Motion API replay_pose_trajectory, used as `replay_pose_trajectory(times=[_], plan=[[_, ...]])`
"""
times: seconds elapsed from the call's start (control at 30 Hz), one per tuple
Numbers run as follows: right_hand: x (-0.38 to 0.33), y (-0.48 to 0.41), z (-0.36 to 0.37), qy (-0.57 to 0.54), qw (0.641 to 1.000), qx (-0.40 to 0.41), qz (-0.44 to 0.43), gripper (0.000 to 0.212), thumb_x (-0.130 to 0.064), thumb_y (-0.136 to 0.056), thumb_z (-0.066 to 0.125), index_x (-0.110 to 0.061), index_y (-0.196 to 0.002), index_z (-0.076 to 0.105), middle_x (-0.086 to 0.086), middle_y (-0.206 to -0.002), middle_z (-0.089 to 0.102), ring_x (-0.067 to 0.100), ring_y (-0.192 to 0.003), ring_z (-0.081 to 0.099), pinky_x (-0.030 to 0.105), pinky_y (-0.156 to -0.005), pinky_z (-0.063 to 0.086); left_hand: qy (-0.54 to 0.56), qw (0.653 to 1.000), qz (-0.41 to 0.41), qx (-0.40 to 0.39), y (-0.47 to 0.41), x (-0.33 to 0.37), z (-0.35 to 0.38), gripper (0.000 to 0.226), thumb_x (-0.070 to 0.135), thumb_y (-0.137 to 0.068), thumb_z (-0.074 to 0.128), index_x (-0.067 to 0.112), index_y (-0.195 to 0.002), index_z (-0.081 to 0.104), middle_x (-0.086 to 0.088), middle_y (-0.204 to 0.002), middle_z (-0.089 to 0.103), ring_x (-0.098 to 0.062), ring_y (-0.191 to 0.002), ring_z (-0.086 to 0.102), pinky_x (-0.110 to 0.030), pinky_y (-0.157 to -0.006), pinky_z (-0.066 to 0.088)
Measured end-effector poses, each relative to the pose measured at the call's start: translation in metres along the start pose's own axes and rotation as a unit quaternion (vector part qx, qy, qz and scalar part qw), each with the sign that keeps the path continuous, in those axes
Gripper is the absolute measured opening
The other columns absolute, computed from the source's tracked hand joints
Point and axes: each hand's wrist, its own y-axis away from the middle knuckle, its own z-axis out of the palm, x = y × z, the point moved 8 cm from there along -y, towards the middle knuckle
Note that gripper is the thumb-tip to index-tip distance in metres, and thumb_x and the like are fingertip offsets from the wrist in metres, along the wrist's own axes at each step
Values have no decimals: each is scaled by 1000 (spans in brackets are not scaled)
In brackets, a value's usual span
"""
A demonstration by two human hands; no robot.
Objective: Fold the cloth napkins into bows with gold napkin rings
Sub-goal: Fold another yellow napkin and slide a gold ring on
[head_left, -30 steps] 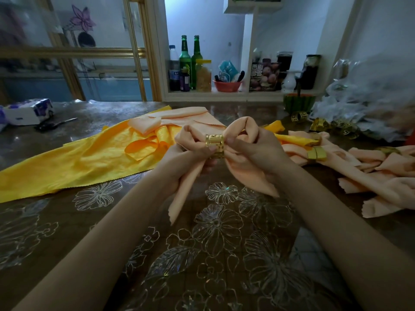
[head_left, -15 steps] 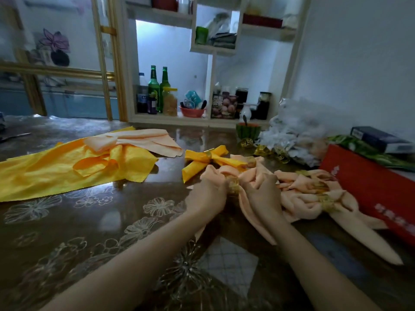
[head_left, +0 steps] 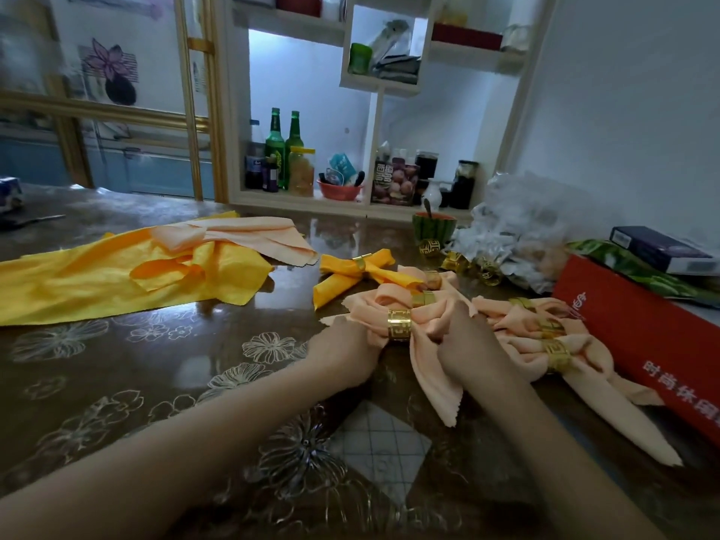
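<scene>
A peach napkin bow (head_left: pixel 432 368) with a gold ring (head_left: pixel 399 324) around its middle lies on the table, right of centre. My left hand (head_left: pixel 345 350) grips its left loop and my right hand (head_left: pixel 465 341) grips its right loop, one on each side of the ring. Its tails hang toward me. More peach bows with gold rings (head_left: pixel 553 344) lie just to the right. A yellow bow (head_left: pixel 350 272) sits behind them. Unfolded yellow cloth (head_left: pixel 117 282) and peach cloth (head_left: pixel 249 235) lie at the left.
Loose gold rings (head_left: pixel 456 261) lie near a green melon-shaped bowl (head_left: pixel 434 226) and crumpled plastic wrap (head_left: pixel 518 228). A red box (head_left: pixel 646 344) runs along the table's right side. Bottles and jars (head_left: pixel 284 153) fill the shelf behind. The table has a flowered cover (head_left: pixel 156 383).
The bow has gone from held up in front of me down to the table beside the other peach bows, both hands still on it. My view has swung right and up.
</scene>
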Motion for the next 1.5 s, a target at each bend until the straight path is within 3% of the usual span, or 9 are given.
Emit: replay_pose_trajectory(times=[0.13,0.27,0.4,0.7,0.9,1.1,1.2,1.33,1.5], plan=[[-51,33,-9,93,981,115,-128,61,-17,-93,50,-17,-146,20,9,-148,27,25,-134,31,37,-108,31,17,999,-20,-25,5,-32,-23,36,41,-96,43,13,-84,63,-2,-77,58,-15,-73,55,-29,-67,48],[-142,39,42,-5,953,35,-302,56,-9,-89,46,-16,-142,30,7,-140,36,22,-127,34,33,-106,33,-23,997,-58,39,24,-110,-75,30,34,-95,49,15,-108,68,-5,-103,66,-21,-93,58,-33,-82,49],[-249,42,104,-57,922,-81,-375,57,-12,-90,50,-14,-142,27,12,-140,34,27,-128,33,36,-106,30,-134,973,-168,80,56,-217,-127,36,38,-95,49,21,-126,57,-6,-129,54,-26,-121,46,-36,-95,43],[-295,32,154,-111,925,-90,-352,53,-28,-97,44,-14,-144,24,8,-142,35,23,-132,32,33,-108,25,-181,963,-177,88,7,-291,-165,45,38,-98,41,26,-142,38,-8,-151,30,-27,-140,23,-39,-109,26],[-284,10,143,-168,935,-49,-308,44,-20,-96,41,-17,-139,32,2,-137,39,18,-126,36,29,-104,33,-136,974,-154,91,-95,-282,-154,41,39,-101,33,26,-137,47,-6,-158,13,-26,-145,7,-40,-115,12],[-284,10,144,-169,937,-53,-301,46,-19,-95,41,-17,-140,31,2,-138,38,19,-126,35,28,-105,31,-112,962,-219,122,-133,-306,-148,40,32,-100,39,6,-127,52,-14,-139,44,-31,-126,42,-44,-104,37],[-280,8,147,-154,936,-63,-309,47,-18,-96,40,-16,-141,30,2,-138,37,19,-127,34,28,-105,31,-32,953,-144,266,-123,-292,-183,30,20,-96,49,0,-116,62,-18,-122,56,-31,-111,52,-37,-94,40],[-278,4,142,-175,934,-55,-306,44,-16,-96,41,-16,-140,34,1,-137,40,17,-126,35,29,-105,35,183,880,-49,436,-59,-271,-242,21,12,-90,60,1,-104,69,-12,-95,70,-22,-87,64,-34,-81,50],[-261,5,108,-251,926,63,-274,52,-18,-94,51,-17,-141,30,2,-140,34,16,-130,33,28,-106,34,413,824,-40,387,39,-272,-269,14,3,-89,57,13,-92,65,-2,-87,65,-12,-79,63,-18,-68,56]])
